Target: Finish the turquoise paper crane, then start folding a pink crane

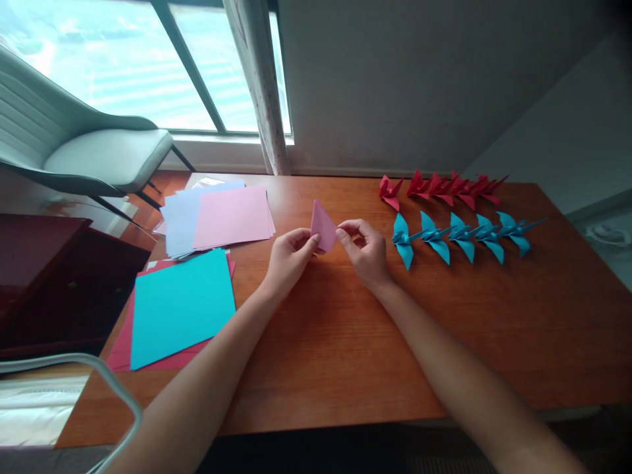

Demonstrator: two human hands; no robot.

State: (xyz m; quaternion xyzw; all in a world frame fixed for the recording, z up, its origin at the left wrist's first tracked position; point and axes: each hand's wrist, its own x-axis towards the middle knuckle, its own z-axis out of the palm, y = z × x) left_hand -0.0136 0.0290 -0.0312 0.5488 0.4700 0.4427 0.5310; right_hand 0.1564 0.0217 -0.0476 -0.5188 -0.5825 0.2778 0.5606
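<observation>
A small folded piece of pink paper [323, 227] stands pointed end up over the middle of the wooden table [345, 342]. My left hand [289, 257] pinches its left lower corner with thumb and fingers. My right hand [365, 250] pinches its right edge, fingers curled. Both hands hover just above the tabletop, close together.
Left of my hands lie stacks of paper: pink and pale blue sheets [217, 217] farther back, a turquoise sheet on red ones [180, 306] nearer. To the right sit a row of red folded cranes [442, 186] and a row of blue cranes [464, 234]. A grey chair [93, 155] stands by the window.
</observation>
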